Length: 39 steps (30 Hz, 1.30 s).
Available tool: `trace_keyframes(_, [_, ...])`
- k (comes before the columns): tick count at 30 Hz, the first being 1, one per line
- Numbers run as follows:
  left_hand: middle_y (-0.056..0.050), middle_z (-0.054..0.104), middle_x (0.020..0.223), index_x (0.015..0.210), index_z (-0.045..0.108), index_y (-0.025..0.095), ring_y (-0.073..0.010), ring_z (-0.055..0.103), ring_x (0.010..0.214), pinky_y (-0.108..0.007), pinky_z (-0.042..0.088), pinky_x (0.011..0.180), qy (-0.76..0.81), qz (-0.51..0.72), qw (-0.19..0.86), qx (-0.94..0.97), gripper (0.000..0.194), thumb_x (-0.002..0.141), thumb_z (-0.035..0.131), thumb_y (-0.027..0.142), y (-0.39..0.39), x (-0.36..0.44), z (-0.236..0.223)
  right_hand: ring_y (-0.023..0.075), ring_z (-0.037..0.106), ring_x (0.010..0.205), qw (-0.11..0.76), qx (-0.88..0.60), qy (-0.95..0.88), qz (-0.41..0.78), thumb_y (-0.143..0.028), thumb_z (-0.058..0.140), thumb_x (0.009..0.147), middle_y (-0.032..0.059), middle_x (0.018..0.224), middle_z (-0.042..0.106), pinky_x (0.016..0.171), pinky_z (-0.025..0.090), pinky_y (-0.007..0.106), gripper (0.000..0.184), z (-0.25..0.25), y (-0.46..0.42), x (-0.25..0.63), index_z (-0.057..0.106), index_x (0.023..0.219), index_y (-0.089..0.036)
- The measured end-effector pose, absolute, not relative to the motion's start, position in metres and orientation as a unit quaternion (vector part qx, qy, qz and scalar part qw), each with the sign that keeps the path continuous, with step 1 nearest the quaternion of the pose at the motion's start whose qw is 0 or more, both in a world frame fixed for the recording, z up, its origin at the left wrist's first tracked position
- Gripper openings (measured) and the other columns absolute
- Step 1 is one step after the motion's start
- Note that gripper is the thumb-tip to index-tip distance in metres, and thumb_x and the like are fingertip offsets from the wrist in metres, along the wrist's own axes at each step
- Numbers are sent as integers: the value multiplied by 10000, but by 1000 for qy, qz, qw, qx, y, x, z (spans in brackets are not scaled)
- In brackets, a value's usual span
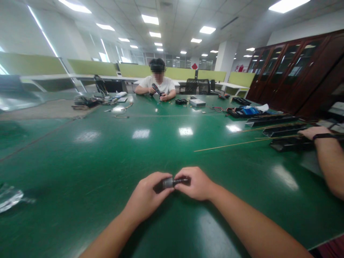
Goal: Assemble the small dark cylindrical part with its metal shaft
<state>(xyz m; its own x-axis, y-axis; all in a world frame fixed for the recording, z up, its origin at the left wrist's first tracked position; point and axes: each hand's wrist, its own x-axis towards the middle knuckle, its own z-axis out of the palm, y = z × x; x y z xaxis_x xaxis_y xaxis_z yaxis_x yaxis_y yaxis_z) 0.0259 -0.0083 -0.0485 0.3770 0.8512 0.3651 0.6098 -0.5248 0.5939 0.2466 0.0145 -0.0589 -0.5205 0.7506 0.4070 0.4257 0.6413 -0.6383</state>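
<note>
Both my hands meet over the green table (107, 168) near its front edge. My left hand (149, 195) is closed around the grey end of a small dark cylindrical part (172, 182). My right hand (197, 182) pinches the black end of the same part between thumb and fingers. Most of the part is hidden by my fingers, so I cannot make out what it is.
A co-worker's forearm with a black wristband (326, 152) rests at the right beside black trays (285, 130) and thin brass rods (236, 144). Another person (157, 86) sits at the far side, holding a tool. Cables and small boxes (197, 102) lie there; clear plastic (9, 197) at left.
</note>
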Motion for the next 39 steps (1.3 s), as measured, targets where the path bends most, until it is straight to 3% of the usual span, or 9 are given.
trace_keyframes(39, [7,705,1035,1083,673,282,-167,659,948,-287,522,865,450,327,174,812,249,843,700,343,-7,21,-46,146,627,706,360,-378,-818,241,-280,736,785,15,793,705,662,447,240,117,-55,14,246,724,858,-190])
